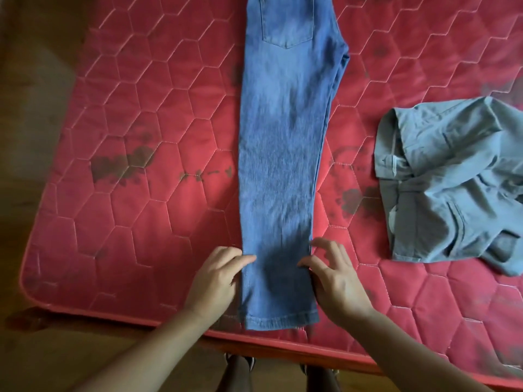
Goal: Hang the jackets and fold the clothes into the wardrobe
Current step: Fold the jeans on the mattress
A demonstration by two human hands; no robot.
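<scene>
Where the red mattress [141, 108] runs up to its near edge, a pair of jeans [280, 165] lies flat, folded lengthwise so one leg covers the other in a long, narrow strip. The denim is mid-blue and faded paler down the middle. It has one stitched back pocket [287, 21] at the far end and a thick hem [280, 321] almost at the mattress edge. The mattress cover is shiny and quilted in hexagons, with dark blotches.

Both hands sit at the lower leg, just above the hem, with the strip between them. The left hand [218, 275] is at the left edge, thumb laid on the denim and fingers bent beside the fold. I cannot tell whether they pinch the cloth. The right hand [336, 281] is at the right edge. Its thumb tip touches the denim, and its fingers are spread, loosely hooked and lifted, holding nothing.

Well apart to the right lies a pale grey-blue garment [452, 179], thin, creased and crumpled.

That makes one pair of jeans, one crumpled garment and two hands.
</scene>
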